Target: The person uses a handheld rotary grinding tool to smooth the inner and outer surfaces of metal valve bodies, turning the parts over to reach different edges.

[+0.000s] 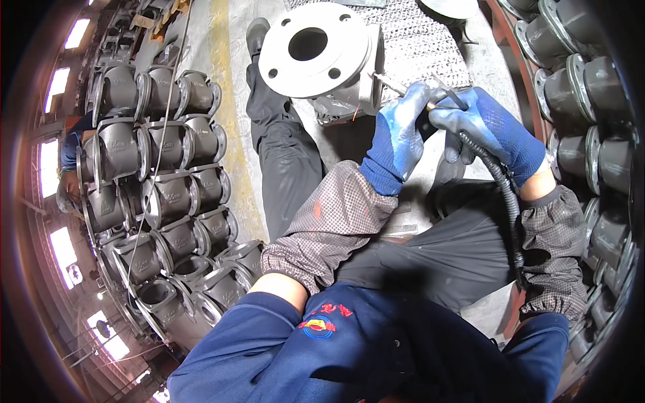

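Head view, workpiece: a grey flanged valve body (316, 57) is seen lying on the floor between the legs, its round bolt-holed flange turned up toward the camera.
Head view, tool: a slim hand-held grinder (430, 101) with a thin metal shaft is pointed at the casting's right side, just below the flange; a black corrugated hose (507, 201) runs from it back along the right forearm.
Left hand: the left hand (398, 134), in a blue glove, is closed around the front of the tool near the tip, steadying it.
Right hand: the right hand (494, 127), also gloved blue, is wrapped around the tool's rear body where the hose begins.
Judgement on the step: the tip is best kept light and moving along the edge, with the front hand braced, so that no groove is cut; the hose should be kept slack.
Surroundings: stacked grey valve bodies (168, 181) are ranged at left, more (584, 87) at right.
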Demonstrator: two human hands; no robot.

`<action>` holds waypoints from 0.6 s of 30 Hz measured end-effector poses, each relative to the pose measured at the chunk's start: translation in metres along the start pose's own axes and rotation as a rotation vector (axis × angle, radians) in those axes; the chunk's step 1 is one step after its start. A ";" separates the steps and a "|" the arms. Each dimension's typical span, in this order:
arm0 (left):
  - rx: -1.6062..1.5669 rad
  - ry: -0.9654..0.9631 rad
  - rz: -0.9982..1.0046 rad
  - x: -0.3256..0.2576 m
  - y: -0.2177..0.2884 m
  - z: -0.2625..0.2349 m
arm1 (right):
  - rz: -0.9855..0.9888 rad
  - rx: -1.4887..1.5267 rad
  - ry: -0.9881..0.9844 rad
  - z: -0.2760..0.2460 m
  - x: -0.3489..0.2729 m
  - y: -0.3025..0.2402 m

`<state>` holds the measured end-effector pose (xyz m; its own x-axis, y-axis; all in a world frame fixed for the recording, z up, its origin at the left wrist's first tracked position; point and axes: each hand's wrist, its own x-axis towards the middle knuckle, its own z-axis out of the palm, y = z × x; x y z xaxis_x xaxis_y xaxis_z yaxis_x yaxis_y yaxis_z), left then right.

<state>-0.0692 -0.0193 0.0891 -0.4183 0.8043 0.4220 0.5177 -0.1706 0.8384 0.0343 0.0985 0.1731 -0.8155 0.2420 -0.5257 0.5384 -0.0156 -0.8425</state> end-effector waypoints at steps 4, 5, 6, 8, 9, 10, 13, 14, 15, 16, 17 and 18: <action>-0.200 -0.088 -0.207 -0.004 -0.004 -0.011 | -0.024 0.087 -0.058 0.000 -0.001 -0.005; -0.136 -0.177 -0.153 -0.001 0.004 -0.020 | -0.093 0.123 -0.087 0.000 -0.005 -0.006; -0.366 -0.147 -0.339 0.007 0.019 -0.026 | -0.119 0.229 -0.134 0.003 -0.007 -0.005; -0.469 -0.154 -0.302 0.014 0.028 -0.036 | -0.032 0.377 -0.301 0.005 -0.008 -0.005; -0.487 -0.172 -0.259 0.019 0.031 -0.039 | 0.020 0.541 -0.477 0.002 -0.004 0.006; -0.499 -0.178 -0.244 0.019 0.032 -0.045 | -0.020 0.571 -0.371 0.013 -0.006 0.001; -0.169 -0.150 -0.061 0.017 0.038 -0.055 | -0.107 0.444 -0.171 0.027 -0.002 -0.006; -0.437 -0.066 -0.339 0.016 0.044 -0.054 | -0.110 0.171 -0.018 0.030 0.003 -0.004; -0.461 -0.034 -0.368 0.015 0.045 -0.054 | -0.111 -0.102 0.138 0.036 0.009 0.001; -0.399 -0.009 -0.327 0.015 0.046 -0.053 | -0.453 -0.698 0.520 0.041 0.015 0.011; -0.395 0.013 -0.317 0.014 0.043 -0.049 | -0.356 -0.876 0.539 0.044 0.013 0.009; -0.511 0.046 -0.378 0.013 0.041 -0.045 | -0.397 -0.839 0.553 0.043 0.015 0.013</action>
<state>-0.0869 -0.0420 0.1448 -0.5402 0.8387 0.0692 -0.0891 -0.1388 0.9863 0.0203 0.0604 0.1489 -0.8684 0.4908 0.0704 0.4014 0.7793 -0.4813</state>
